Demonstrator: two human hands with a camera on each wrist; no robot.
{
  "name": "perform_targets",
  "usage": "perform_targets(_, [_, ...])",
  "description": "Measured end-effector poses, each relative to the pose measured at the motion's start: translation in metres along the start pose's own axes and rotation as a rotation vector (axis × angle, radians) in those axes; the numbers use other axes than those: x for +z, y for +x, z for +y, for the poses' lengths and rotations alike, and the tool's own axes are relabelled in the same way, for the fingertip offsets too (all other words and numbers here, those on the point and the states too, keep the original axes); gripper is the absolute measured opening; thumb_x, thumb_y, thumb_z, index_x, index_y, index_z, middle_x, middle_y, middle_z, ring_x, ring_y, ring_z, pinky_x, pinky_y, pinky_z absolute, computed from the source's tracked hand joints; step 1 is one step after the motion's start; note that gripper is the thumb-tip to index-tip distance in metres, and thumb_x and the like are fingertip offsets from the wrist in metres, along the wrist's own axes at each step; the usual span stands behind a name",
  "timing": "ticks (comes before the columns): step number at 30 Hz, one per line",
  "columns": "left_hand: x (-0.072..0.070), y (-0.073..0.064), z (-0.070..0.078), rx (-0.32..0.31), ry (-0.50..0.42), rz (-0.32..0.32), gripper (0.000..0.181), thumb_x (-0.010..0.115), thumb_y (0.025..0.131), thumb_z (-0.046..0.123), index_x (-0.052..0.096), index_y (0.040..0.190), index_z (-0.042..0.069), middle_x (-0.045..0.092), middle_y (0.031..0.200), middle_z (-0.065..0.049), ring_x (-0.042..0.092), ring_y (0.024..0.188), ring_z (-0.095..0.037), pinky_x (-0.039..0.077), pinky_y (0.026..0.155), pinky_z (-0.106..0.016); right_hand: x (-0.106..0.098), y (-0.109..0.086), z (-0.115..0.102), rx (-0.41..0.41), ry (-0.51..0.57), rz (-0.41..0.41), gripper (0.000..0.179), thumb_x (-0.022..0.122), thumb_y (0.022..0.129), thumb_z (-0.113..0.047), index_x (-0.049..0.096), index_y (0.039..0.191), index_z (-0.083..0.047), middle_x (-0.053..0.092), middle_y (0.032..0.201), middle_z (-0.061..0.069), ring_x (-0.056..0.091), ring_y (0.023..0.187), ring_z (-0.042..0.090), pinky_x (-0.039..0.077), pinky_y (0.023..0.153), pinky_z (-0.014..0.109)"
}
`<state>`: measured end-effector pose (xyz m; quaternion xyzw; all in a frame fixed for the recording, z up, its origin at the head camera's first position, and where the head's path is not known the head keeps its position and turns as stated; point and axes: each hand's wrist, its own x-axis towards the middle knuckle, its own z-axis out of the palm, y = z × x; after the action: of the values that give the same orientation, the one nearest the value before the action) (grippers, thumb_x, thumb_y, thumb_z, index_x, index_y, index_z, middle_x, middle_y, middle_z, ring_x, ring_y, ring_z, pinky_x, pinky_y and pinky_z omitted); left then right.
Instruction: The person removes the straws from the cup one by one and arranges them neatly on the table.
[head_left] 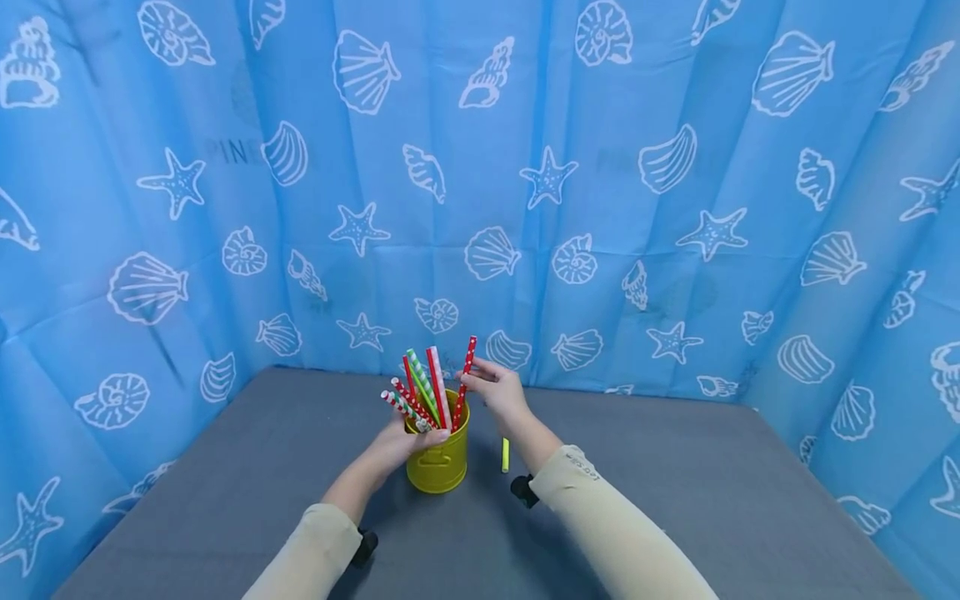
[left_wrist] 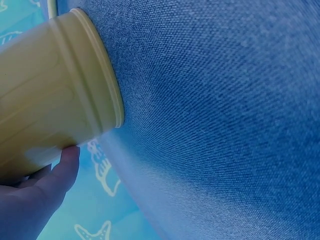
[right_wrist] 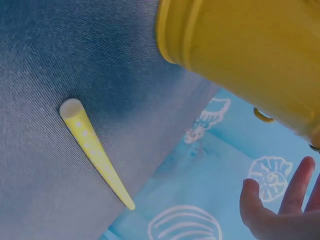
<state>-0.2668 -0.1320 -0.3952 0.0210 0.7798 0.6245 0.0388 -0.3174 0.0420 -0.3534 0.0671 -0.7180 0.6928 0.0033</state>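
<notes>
A yellow bucket (head_left: 438, 473) stands upright on the table, holding several patterned paper straws: green striped (head_left: 420, 377), pink, red, and white with dots. My left hand (head_left: 399, 443) grips the bucket's left side near the rim, thumb across the front; in the left wrist view its fingers (left_wrist: 65, 172) lie against the wall (left_wrist: 55, 95). My right hand (head_left: 499, 392) pinches a red straw with white dots (head_left: 468, 360) at the right of the rim, its lower end inside the bucket. The right wrist view shows part of that hand (right_wrist: 285, 215) beside the bucket (right_wrist: 240, 45), but not the straw.
A yellow straw with white dots (right_wrist: 95, 150) lies on the grey cloth-covered table (head_left: 675, 500), right of the bucket and below my right forearm. Behind the table's far edge hangs a blue curtain (head_left: 510, 208) printed with shells and starfish.
</notes>
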Motion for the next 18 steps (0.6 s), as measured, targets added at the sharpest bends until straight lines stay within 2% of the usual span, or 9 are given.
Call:
perform_targets(6, [-0.001,0.000,0.000,-0.017,0.001,0.009,0.088,0.074,0.085,0.037,0.020,0.148,0.010,0.039,0.144,-0.019,0.038,0.129,-0.037,0.030,0.105,-0.063,-0.008,0.004,-0.007,-0.042,0.052,0.049,0.046,0.064,0.095,-0.012,0.052,0.138,-0.002,0.068,0.117,0.014,0.065,0.104,0.025,0.048,0.094,0.047])
perform_targets(12, [-0.002,0.000,-0.002,-0.043,0.012,0.019,0.089,0.076,0.083,0.039,0.021,0.146,0.006,0.039,0.143,-0.020,0.039,0.129,-0.038,0.032,0.105,-0.061,-0.019,0.004,-0.023,-0.123,0.236,0.116,0.047,0.062,0.095,-0.007,0.050,0.140,-0.001,0.071,0.109,0.011,0.066,0.081,0.011,0.054,0.084,0.038])
perform_targets(15, [-0.002,0.001,-0.002,-0.042,0.010,0.014,0.089,0.076,0.083,0.040,0.022,0.146,0.007,0.039,0.143,-0.020,0.038,0.129,-0.038,0.031,0.105,-0.061,-0.027,0.007,-0.031,-0.136,0.327,0.143,0.049,0.062,0.095,-0.007,0.048,0.142,-0.002,0.072,0.102,0.004,0.067,0.078,0.008,0.054,0.085,0.037])
perform_targets(18, [-0.001,0.001,-0.002,-0.045,0.010,0.008,0.089,0.075,0.083,0.040,0.022,0.146,0.007,0.039,0.143,-0.020,0.038,0.130,-0.038,0.030,0.106,-0.061,-0.034,0.007,-0.036,-0.133,0.352,0.153,0.052,0.062,0.095,-0.008,0.044,0.144,-0.004,0.072,0.098,-0.001,0.066,0.079,0.008,0.054,0.086,0.036])
